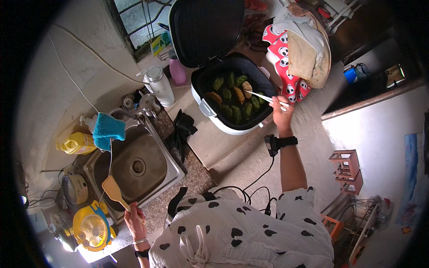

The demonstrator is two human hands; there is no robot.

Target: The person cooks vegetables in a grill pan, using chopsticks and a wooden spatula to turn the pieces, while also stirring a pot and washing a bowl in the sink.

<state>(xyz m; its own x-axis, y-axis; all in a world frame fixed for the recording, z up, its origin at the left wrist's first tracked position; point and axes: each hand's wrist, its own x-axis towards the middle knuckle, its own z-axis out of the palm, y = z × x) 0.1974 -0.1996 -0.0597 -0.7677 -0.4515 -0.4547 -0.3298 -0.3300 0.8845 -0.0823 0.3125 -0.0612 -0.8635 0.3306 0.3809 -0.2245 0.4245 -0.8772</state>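
Note:
My right hand (282, 109) grips a pair of white chopsticks (264, 97), their tips at a pale dumpling (247, 87) in the electric skillet (216, 121). Several green dumplings (236, 114) lie in the black pan, along with orange-brown ones (239, 95). The skillet's black lid (206, 30) stands raised behind. Near the sink's front corner, my left hand (135, 219) holds a tan spatula (113, 189) by its handle, the blade over the sink's edge.
A steel sink (147, 160) is at left, with a turquoise cloth (108, 130) by the faucet. A black cloth (182, 130), white bottle (161, 87) and pink bottle (177, 68) stand or lie between sink and skillet. A yellow fan (91, 227) is lower left; fabrics (306, 57) lie right of the skillet.

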